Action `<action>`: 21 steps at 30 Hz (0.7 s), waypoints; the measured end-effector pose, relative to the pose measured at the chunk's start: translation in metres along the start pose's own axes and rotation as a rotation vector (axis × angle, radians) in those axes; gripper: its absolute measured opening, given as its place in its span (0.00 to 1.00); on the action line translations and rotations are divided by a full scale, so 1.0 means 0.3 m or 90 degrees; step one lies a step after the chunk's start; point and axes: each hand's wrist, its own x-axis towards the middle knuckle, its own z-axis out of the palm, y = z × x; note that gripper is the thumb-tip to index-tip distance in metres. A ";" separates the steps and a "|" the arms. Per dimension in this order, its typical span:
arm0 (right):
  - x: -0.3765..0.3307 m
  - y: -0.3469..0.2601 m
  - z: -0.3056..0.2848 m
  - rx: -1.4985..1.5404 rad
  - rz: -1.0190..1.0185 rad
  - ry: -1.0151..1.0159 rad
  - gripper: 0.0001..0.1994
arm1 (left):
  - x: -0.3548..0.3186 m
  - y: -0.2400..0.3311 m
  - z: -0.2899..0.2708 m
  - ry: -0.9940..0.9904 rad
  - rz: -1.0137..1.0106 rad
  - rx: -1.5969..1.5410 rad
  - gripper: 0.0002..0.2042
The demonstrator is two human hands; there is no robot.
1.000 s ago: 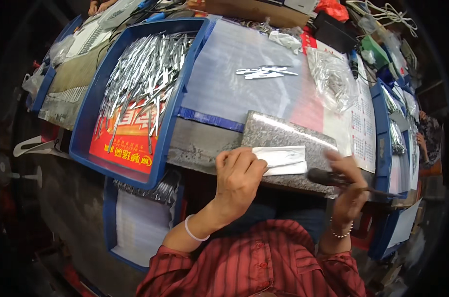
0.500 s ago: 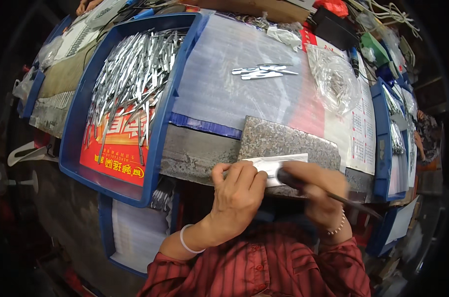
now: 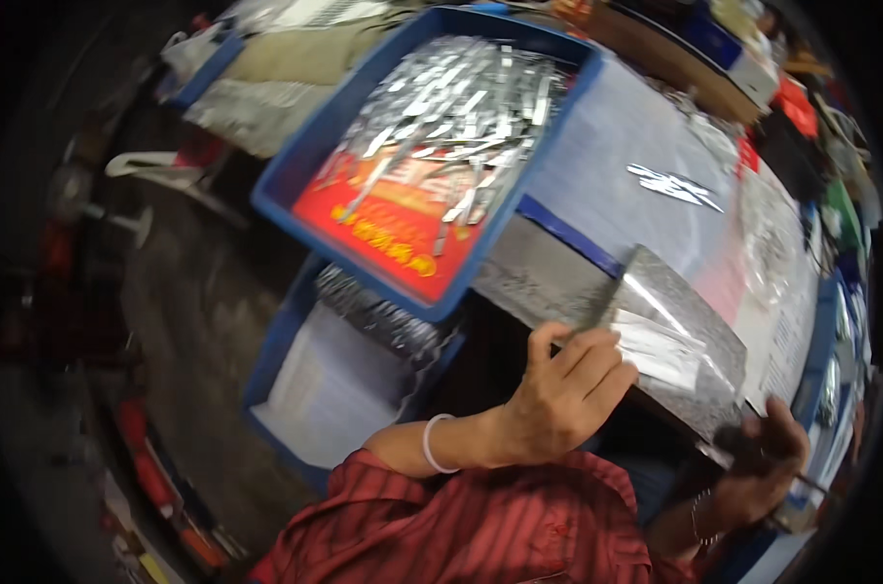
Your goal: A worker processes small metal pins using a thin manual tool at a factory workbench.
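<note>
My left hand presses its fingers on a flat shiny metal strip that lies on a speckled grey stone block at the table's near edge. My right hand is lower right, closed around a dark-handled tool held just off the block's near corner. A white band sits on my left wrist, a thin bracelet on the right.
A blue tray with a red liner holds several shiny metal strips at upper centre. A second blue tray sits lower, under the table edge. A few loose strips lie on the plastic-covered tabletop. Cluttered bins line the right rim.
The view has swung left and tilted. My right hand with the tool has pulled away from the strip, down to the right. My left hand stays on the strip.
</note>
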 end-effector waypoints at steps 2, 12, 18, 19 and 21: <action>-0.017 0.014 -0.043 -0.034 -0.058 -0.062 0.24 | -0.091 -0.005 -0.096 0.035 -0.046 0.010 0.12; -0.087 0.045 0.044 -0.061 0.005 -0.482 0.09 | -0.612 -0.242 -0.311 -0.074 -0.424 0.264 0.04; -0.110 0.004 0.116 -0.083 -0.055 -0.548 0.06 | -0.650 -0.371 -0.217 -0.121 -0.399 0.321 0.04; -0.109 0.012 0.101 -0.089 -0.054 -0.542 0.06 | -0.618 -0.356 -0.216 -0.124 -0.394 0.314 0.04; -0.096 0.030 0.059 -0.086 0.025 -0.522 0.05 | -0.538 -0.310 -0.237 -0.123 -0.385 0.289 0.04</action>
